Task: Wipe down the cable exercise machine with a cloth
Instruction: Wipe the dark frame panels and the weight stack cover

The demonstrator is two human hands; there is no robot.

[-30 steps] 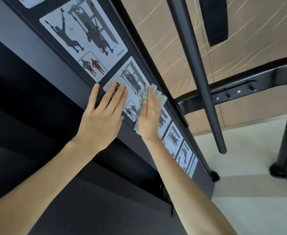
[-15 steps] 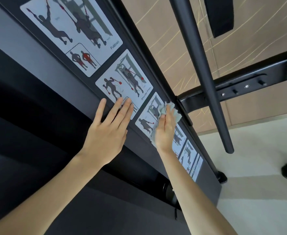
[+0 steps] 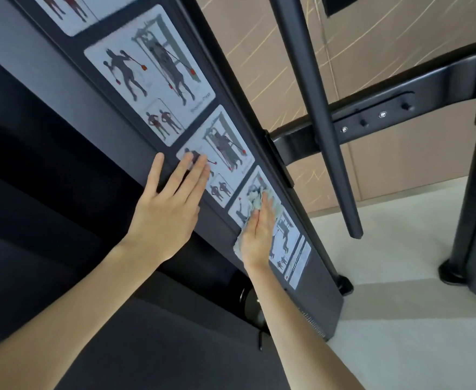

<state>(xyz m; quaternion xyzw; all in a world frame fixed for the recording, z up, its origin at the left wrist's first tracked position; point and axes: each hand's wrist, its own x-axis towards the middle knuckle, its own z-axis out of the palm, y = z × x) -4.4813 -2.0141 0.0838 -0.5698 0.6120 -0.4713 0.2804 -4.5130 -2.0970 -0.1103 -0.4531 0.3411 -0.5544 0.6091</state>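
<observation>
We see right hand (image 3: pixel 259 235) flat, fingers straight, pressing crumpled pale green cloth (image 3: pixel 255 196) onto white diagram sticker (image 3: pixel 240 205) on dark grey machine panel (image 3: pixel 62 88). Left hand (image 3: pixel 166 218) spread flat on panel, just beside right hand.

Pale crumpled cloth (image 3: pixel 255 199) pressed flat against dark machine panel (image 3: pixel 135 142), over exercise label.

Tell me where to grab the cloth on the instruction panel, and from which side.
Pinch the bunched folds at the upper end of the cloth, just beyond the fingertips of the right hand. The rest lies pressed flat against the panel under that hand, while these folds stand proud. Probably come from further up the panel, where nothing covers them.
</observation>
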